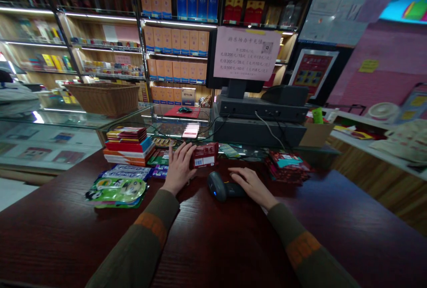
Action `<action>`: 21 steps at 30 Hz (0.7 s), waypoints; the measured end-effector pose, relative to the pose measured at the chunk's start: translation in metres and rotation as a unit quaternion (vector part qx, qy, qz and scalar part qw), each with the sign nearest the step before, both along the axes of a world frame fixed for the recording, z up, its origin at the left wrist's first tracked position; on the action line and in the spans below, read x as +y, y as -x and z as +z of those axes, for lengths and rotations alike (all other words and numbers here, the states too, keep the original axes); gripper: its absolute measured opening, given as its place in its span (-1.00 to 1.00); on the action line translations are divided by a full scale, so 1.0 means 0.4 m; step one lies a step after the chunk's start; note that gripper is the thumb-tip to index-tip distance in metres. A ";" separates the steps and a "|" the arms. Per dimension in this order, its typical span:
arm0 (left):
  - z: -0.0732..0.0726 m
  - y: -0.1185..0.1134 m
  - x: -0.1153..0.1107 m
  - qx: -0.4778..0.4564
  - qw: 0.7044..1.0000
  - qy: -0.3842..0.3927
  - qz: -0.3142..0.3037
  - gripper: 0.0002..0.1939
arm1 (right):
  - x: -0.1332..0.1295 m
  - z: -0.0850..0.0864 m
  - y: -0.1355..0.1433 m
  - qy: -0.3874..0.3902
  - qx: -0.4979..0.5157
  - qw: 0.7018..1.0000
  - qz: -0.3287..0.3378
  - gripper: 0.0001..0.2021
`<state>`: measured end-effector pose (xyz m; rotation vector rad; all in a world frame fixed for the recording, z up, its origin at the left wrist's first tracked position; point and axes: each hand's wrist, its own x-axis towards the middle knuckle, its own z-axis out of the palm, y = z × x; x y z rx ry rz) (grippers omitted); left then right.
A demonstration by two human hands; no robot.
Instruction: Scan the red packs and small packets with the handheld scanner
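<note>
My left hand (180,167) is at the left end of a dark red packet (204,156), fingers over its far side and thumb low by its near edge. The packet is tipped up, and a white barcode label faces me. Just right of it, my right hand (252,184) is around the handle of a black barcode scanner (218,186), fingers loosely extended past the grip. The scanner's head points left and shows a small blue light. Part of its handle is hidden under my hand. To the right lies a stack of dark red packets (287,168).
Left on the dark wooden counter (207,252) are stacked boxes (128,148), blue packets (128,172) and green panda-print packs (116,191). Behind stand a register with a monitor (260,130), a pink sign (247,52), a phone-like item (191,131), a wicker basket (108,99) and shelves.
</note>
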<state>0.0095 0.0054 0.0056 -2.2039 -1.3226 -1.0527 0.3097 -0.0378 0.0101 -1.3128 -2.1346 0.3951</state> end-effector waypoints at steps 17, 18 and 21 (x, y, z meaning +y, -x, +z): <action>-0.001 -0.018 -0.003 0.025 0.999 0.006 -0.033 -0.15 | 0.166 0.026 0.068 0.166 0.330 0.929 -0.012 -0.67; 0.000 -0.019 -0.004 0.026 0.999 0.008 -0.035 -0.15 | 0.166 0.030 0.075 0.171 0.338 0.925 -0.005 -0.68; 0.000 -0.020 -0.004 0.028 0.999 0.008 -0.038 -0.17 | 0.166 0.039 0.090 0.179 0.355 0.918 0.000 -0.76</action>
